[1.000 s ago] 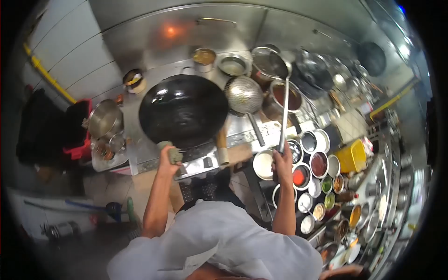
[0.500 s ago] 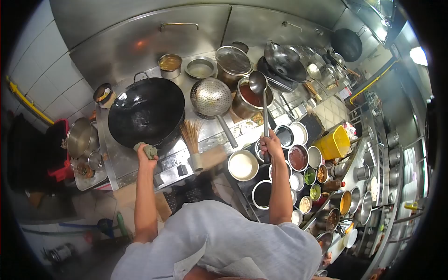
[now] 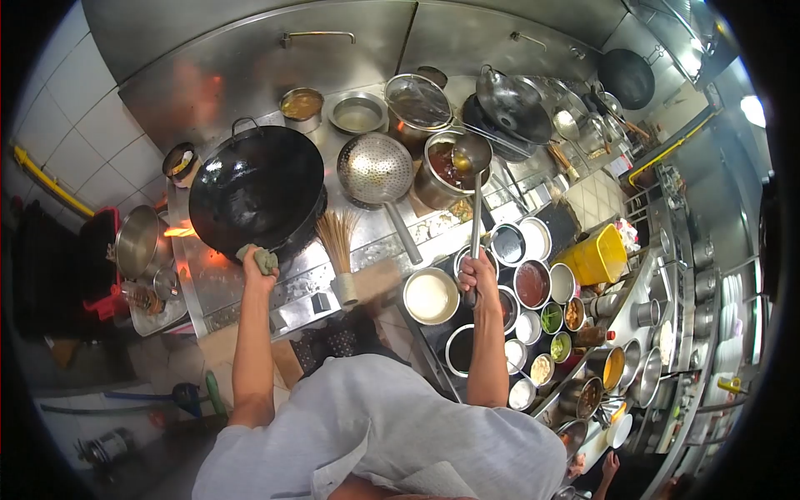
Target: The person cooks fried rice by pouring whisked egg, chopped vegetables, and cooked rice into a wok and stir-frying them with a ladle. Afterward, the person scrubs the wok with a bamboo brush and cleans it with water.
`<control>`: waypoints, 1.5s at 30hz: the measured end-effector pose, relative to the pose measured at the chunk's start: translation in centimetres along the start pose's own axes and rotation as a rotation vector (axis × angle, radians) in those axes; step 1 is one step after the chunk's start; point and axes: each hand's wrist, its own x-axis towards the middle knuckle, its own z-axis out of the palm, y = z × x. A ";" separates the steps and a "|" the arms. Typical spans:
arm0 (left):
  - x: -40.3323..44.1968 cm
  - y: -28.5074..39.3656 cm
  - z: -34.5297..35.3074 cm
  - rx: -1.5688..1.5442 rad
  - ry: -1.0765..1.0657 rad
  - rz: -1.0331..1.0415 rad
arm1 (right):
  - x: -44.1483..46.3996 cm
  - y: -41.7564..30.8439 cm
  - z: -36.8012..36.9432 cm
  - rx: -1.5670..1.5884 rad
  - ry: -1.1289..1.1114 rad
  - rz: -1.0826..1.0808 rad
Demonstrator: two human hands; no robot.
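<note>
My left hand (image 3: 260, 271) is closed around a folded greenish-grey cloth (image 3: 265, 260), pressed at the near rim of a large black wok (image 3: 254, 196). Any handle under the cloth is hidden. The wok sits tilted on the stove, its inside dark and shiny. In my right hand (image 3: 477, 273) is the long handle of a metal ladle (image 3: 477, 212). Its bowl is at the top of a steel pot (image 3: 433, 196) of reddish-brown liquid, with some yellowish liquid showing in it. A perforated strainer (image 3: 375, 169) lies between the wok and that pot.
Orange flame (image 3: 181, 230) licks out left of the wok. A bamboo brush (image 3: 338, 242) stands by the stove's front edge. Several sauce containers, including a white-filled bowl (image 3: 431, 297), crowd the right. A yellow bin (image 3: 600, 254) stands beyond; another person's hand (image 3: 612, 464) shows lower right.
Flame has appeared left of the wok, which has shifted slightly left. The ladle's bowl has moved lower at the pot and now shows yellowish liquid. Another person's hand has come into view lower right.
</note>
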 end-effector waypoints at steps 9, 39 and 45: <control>1.0 -0.1 -1.1 0.029 -0.145 0.009 | -4.1 1.3 -0.2 0.179 -0.111 0.070; -0.1 -0.5 -15.6 1.150 0.259 0.446 | -5.4 19.4 15.5 -1.107 -0.364 -0.439; -3.7 -2.2 -22.4 1.866 0.469 0.244 | -10.3 14.9 14.6 -0.206 -0.405 0.184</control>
